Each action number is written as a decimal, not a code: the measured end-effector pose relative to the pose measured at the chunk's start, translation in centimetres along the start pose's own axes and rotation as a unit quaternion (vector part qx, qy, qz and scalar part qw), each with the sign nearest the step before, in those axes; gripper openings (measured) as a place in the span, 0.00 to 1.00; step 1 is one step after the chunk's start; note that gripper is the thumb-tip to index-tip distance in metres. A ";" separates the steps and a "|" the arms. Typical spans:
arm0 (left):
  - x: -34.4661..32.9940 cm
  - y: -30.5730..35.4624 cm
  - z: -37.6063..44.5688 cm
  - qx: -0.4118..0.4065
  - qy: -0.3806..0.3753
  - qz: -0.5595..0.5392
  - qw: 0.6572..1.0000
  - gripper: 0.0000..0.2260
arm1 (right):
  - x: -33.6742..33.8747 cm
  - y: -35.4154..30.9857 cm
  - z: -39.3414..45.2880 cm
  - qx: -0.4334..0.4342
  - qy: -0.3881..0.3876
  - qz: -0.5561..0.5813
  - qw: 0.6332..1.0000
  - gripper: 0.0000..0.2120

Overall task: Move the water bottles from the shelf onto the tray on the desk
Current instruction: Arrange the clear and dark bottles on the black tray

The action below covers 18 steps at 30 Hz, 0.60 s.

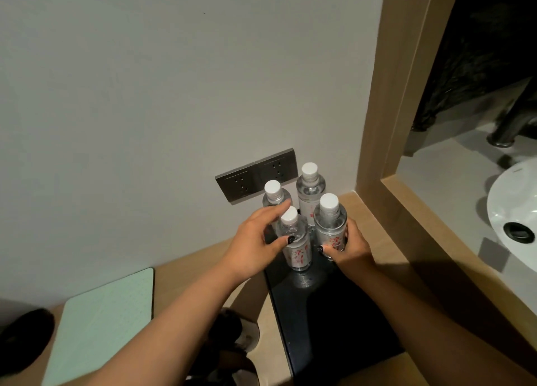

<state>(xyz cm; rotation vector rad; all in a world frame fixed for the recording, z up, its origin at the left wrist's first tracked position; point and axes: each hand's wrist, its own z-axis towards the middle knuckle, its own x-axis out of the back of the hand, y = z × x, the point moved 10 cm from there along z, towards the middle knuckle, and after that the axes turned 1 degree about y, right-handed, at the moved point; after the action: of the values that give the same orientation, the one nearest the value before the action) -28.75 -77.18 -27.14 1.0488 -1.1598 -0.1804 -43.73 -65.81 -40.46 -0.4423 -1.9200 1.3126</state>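
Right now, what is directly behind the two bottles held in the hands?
Two more bottles: one behind the left hand, its body mostly covered, and a taller-looking one beside it. Behind them, wall sockets, partly hidden.

Bottles (310, 193) crowd tray (334, 313) far end; near end free

A: What's on the wall?
B: Two grey sockets (257, 174), side by side.
A: And lower left?
B: A pale green mat (101, 324), with a dark rounded thing (24, 337) beside it.
A: To the right?
B: A white basin (511, 214) behind a wooden frame (374, 129).
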 end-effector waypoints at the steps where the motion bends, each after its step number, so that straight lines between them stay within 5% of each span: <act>1: 0.6 -0.2 -0.4 0.013 0.003 -0.003 1.000 0.29 | -0.1 0.0 -0.1 -0.013 -0.006 -0.010 1.000 0.40; 8: 3.4 -3.5 -5.6 0.109 -0.010 0.004 0.994 0.17 | 0.1 -0.5 -3.4 -0.087 0.041 -0.056 0.994 0.45; 13: 3.0 -6.2 -10.0 0.160 -0.090 0.007 0.983 0.19 | -0.9 -2.0 -7.7 -0.113 0.027 -0.090 0.989 0.37; 18: 1.6 -8.5 -12.9 0.190 -0.160 0.087 0.965 0.24 | -3.6 -4.4 -12.0 -0.084 -0.014 -0.105 0.991 0.40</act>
<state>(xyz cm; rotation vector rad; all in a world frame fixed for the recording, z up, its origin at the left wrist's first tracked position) -14.36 -75.23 -32.63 1.2760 -1.6172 0.0167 -31.90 -62.25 -35.66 -0.2948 -2.0490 1.0307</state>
